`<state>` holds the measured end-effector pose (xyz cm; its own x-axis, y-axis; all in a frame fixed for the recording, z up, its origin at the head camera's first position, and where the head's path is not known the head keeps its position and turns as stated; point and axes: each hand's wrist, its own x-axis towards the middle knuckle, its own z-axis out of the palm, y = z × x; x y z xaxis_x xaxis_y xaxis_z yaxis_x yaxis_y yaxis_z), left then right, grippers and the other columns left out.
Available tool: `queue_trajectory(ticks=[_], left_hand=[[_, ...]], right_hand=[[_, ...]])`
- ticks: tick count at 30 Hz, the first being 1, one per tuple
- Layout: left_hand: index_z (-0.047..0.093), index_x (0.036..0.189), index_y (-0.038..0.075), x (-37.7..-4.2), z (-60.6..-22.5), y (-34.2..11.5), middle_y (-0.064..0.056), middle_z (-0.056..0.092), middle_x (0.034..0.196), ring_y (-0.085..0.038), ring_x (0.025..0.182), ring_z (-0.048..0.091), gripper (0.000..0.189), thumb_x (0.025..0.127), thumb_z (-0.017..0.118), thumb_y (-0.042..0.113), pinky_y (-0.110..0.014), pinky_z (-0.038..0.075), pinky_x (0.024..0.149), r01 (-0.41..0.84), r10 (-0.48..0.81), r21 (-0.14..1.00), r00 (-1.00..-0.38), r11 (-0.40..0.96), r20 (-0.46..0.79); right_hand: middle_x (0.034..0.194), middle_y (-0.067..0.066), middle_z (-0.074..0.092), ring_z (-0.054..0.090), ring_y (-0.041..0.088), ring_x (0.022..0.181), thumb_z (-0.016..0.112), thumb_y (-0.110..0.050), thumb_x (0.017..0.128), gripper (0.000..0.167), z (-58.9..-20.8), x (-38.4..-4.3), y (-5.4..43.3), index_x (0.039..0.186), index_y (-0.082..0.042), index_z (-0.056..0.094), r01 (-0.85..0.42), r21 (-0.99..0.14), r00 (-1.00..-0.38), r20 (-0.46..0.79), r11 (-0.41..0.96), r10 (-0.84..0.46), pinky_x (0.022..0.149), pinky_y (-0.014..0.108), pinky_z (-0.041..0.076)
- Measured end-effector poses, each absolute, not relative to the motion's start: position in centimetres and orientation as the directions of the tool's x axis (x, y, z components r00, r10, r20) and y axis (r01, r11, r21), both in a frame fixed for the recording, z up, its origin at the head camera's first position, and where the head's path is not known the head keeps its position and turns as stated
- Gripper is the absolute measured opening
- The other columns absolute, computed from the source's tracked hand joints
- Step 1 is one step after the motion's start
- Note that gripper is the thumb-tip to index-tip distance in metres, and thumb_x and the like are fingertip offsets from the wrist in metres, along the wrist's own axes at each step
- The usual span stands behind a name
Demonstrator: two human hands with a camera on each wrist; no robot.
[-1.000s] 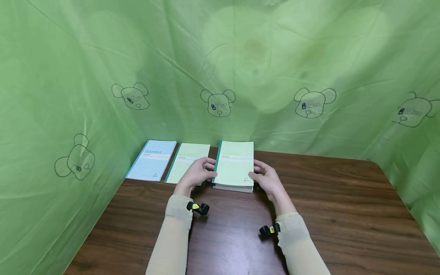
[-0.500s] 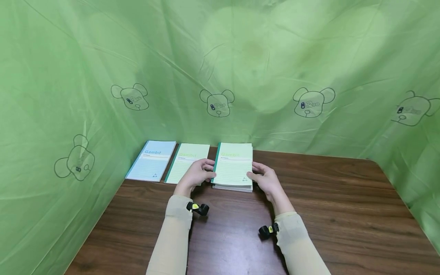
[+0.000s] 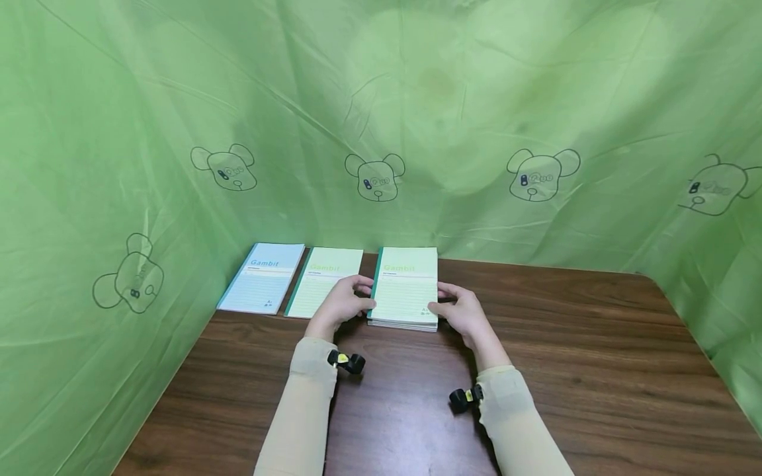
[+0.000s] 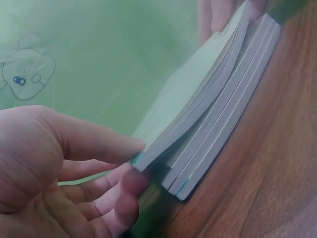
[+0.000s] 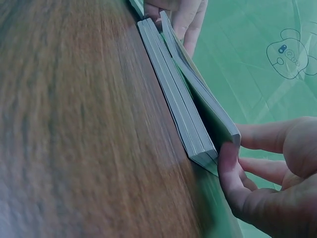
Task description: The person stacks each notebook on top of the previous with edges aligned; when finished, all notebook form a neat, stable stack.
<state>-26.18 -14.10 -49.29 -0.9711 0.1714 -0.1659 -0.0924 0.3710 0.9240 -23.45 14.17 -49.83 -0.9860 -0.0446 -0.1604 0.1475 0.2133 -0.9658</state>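
In the head view, a light green notebook (image 3: 407,285) with a dark green spine lies over a stack of notebooks (image 3: 402,326) near the table's back edge. My left hand (image 3: 342,305) pinches its left, spine edge, thumb on the cover and fingers beneath. At the opposite edge, my right hand (image 3: 466,313) grips it the same way. Both wrist views show this top notebook bowed, its side edges held slightly above the stacked notebooks (image 4: 225,111). A gap separates it from them (image 5: 203,111) near my fingers.
Left of the stack lies another light green notebook (image 3: 321,271), partly covered by my left hand. Farther left is a blue notebook (image 3: 263,277). A green curtain (image 3: 464,119) with bear-face outlines stands behind and beside the brown wooden table (image 3: 583,357).
The top green notebook has come down slightly and shifted a little left, lining up more closely with the stack. Both hands keep their hold and have moved only slightly.
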Motion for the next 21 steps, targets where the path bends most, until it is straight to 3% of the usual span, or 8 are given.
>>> queue_trajectory(ticks=[7, 21], left_hand=[[0.068, 0.139, 0.0, -26.04, -49.15, -13.85, -0.016, 0.067, 0.123, -0.024, 0.086, 0.064, 0.049, 0.091, 0.079, -0.002, -0.036, 0.059, 0.069, -0.07, 0.158, 0.906, -0.976, 0.419, -0.148], [0.067, 0.138, 0.001, -25.95, -49.05, -13.38, -0.017, 0.067, 0.123, -0.024, 0.084, 0.064, 0.051, 0.089, 0.08, -0.002, -0.035, 0.06, 0.069, -0.076, 0.147, 0.887, -0.976, 0.456, -0.159]], right_hand=[[0.128, 0.023, 0.061, 0.067, 0.015, 0.094, 0.074, 0.005, 0.096, 0.056, -49.92, -23.48, 14.25, 0.15, 0.006, 0.06, 0.146, -0.969, -0.986, -0.158, 0.198, -0.045, 0.086, 0.029, 0.061], [0.134, 0.025, 0.061, 0.068, 0.016, 0.097, 0.072, 0.005, 0.097, 0.055, -50.59, -23.54, 14.38, 0.151, 0.005, 0.06, 0.14, -0.962, -0.988, -0.153, 0.232, -0.037, 0.08, 0.027, 0.058]])
